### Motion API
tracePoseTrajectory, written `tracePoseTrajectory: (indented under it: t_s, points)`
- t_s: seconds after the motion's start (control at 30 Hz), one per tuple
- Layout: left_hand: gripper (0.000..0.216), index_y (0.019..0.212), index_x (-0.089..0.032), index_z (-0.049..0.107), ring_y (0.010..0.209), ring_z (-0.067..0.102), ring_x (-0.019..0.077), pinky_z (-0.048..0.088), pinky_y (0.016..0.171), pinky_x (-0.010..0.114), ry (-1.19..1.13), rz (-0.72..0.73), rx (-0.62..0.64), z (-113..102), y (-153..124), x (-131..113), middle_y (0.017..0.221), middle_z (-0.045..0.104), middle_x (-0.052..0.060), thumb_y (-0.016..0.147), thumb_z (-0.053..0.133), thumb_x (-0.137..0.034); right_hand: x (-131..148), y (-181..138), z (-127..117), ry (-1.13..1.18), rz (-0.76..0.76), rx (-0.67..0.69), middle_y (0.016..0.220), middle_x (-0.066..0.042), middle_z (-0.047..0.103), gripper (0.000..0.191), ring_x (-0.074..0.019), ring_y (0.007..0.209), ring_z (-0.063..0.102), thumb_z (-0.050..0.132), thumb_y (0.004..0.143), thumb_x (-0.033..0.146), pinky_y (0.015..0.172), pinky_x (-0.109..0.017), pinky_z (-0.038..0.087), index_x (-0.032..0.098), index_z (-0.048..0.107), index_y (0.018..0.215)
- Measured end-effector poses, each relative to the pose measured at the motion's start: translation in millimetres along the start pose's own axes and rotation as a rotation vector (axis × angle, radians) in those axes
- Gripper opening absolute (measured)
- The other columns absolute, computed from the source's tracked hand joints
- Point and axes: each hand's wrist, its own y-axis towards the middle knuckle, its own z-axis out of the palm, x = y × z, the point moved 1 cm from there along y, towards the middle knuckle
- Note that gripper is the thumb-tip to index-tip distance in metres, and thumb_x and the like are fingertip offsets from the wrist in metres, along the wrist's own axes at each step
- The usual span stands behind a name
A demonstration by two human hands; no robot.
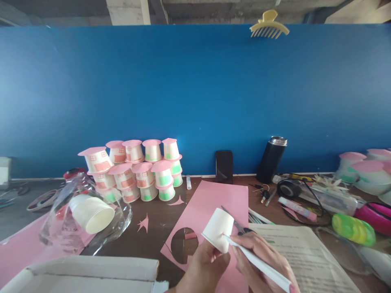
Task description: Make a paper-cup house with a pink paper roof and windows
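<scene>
A plain white paper cup (218,226) is tilted upside down in my left hand (203,266), whose fingers grip it near the rim. My right hand (265,256) is closed around a white marker pen (259,262), its tip against the cup's side. Under both hands lies a pink paper sheet (224,199) with a round hole cut from it. Scissors (236,224) rest on the sheet, partly hidden by the cup and my right hand. Stacked at the back left stand several decorated cups (143,177) with pink paper tops and drawn windows and doors.
Nested white cups (93,213) lie in a clear plastic bag at left, behind an open cardboard box (91,268). A phone (224,167) and a black flask (271,159) stand by the blue partition. Printed paper (301,252), glue (297,208) and clutter occupy the right.
</scene>
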Motion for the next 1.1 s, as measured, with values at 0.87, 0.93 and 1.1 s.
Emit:
tracePoseTrajectory:
  t_s: [0.87, 0.93, 1.1]
  points:
    - [0.050, 0.108, -0.016, 0.067, 0.112, 0.058, 0.0339, 0.039, 0.101, 0.046, 0.026, -0.038, -0.038, 0.4, -1.9, 0.1, 0.109, 0.069, 0.013, 0.077, 0.072, -0.055, 1.9, 0.1, 3.5, -0.043, 0.002, -0.022, 0.077, -0.002, 0.068, 0.014, -0.0132, 0.056, 0.065, 0.058, 0.092, 0.021, 0.056, -0.022, 0.054, 0.024, 0.063, 0.105]
    - [0.049, 0.108, -0.016, 0.067, 0.111, 0.059, 0.0339, 0.040, 0.100, 0.046, 0.029, -0.049, -0.038, 1.1, -2.9, -2.7, 0.108, 0.069, 0.013, 0.077, 0.072, -0.054, 0.8, -1.4, 3.9, -0.033, 0.013, -0.009, 0.078, -0.002, 0.067, 0.015, -0.0125, 0.054, 0.064, 0.058, 0.092, 0.020, 0.056, -0.022, 0.054, 0.023, 0.063, 0.106]
    - [0.047, 0.106, -0.017, 0.067, 0.109, 0.059, 0.0339, 0.041, 0.099, 0.045, 0.046, -0.049, -0.040, 1.6, -3.4, -4.4, 0.105, 0.070, 0.012, 0.078, 0.071, -0.054, 0.5, -1.1, 4.4, -0.031, 0.008, -0.003, 0.077, -0.001, 0.065, 0.015, -0.0122, 0.053, 0.062, 0.058, 0.092, 0.019, 0.054, -0.022, 0.053, 0.023, 0.063, 0.106]
